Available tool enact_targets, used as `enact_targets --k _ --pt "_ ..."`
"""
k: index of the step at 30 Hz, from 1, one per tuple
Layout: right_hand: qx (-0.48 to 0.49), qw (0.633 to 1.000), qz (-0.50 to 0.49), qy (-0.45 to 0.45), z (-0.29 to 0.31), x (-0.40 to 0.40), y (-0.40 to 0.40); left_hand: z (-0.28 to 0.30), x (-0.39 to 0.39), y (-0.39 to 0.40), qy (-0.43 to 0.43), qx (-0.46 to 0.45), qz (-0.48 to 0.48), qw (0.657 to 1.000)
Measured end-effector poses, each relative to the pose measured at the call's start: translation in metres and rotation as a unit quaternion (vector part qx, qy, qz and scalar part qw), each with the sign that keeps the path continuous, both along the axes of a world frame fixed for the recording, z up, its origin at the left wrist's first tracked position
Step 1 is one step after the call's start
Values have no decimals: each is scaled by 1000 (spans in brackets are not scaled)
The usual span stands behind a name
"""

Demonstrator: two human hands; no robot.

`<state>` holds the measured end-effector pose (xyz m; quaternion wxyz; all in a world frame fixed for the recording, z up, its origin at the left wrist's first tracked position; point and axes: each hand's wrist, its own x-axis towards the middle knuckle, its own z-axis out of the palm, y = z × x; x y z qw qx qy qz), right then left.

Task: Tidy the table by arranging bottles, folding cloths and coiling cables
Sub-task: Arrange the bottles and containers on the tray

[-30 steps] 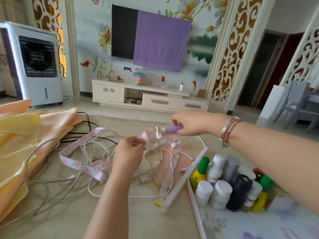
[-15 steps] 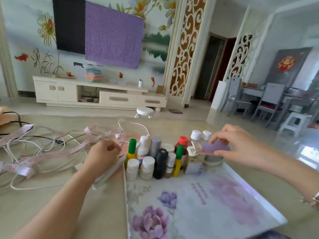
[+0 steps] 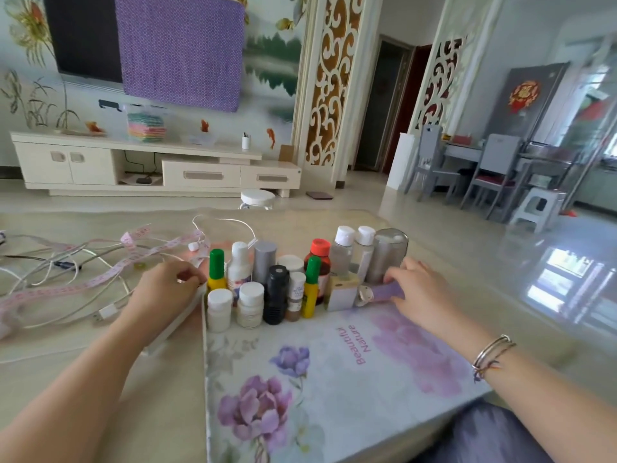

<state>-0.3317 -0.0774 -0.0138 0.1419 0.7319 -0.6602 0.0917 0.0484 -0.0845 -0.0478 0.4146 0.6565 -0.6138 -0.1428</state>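
Beige tabletop [image 3: 100, 379] fills the lower half of the head view, with a living room behind it: a screen half draped in purple cloth [image 3: 180, 48] at upper left, a cream cabinet [image 3: 150, 165] below it, grey dining chairs [image 3: 494, 168] at right.

At lower centre lies a floral tray [image 3: 334, 379] printed with purple flowers. Along its far edge stands a tight cluster of bottles [image 3: 277, 289]: two yellow ones with green caps, several white ones, a black one, a brown one with a red cap, two clear ones with white caps and a tall grey can.

Right of centre, the right hand [image 3: 420, 295] curls its fingers round a small purple bottle [image 3: 384, 292], which lies on its side with its white cap open, touching a pale square-sided bottle [image 3: 340, 295] at the right end of the cluster. Bangles [image 3: 490, 352] circle that wrist.

Left of centre, the left hand [image 3: 167, 289] rests at the tray's left rim with fingers curled; it seems to grip the rim, though the fingertips are hidden.

At middle left, white cables [image 3: 83, 269] lie tangled with a pink measuring tape [image 3: 66, 289], spread loose on the table.
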Motion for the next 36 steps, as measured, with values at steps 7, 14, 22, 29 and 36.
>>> enact_targets --k 7,14,22,29,36 --pt "-16 999 29 -30 -6 7 6 0 1 -1 -2 -1 -4 1000" --pt "-15 999 27 -17 -5 12 11 2 0 1 0 5 -6 1000" --pt "-97 990 92 -52 34 38 24 6 3 3 31 26 -2 999" --pt "15 976 183 -115 104 132 -14 15 15 2 142 47 16 989" --pt "237 945 223 19 109 249 -94 18 46 1 200 12 80 976"
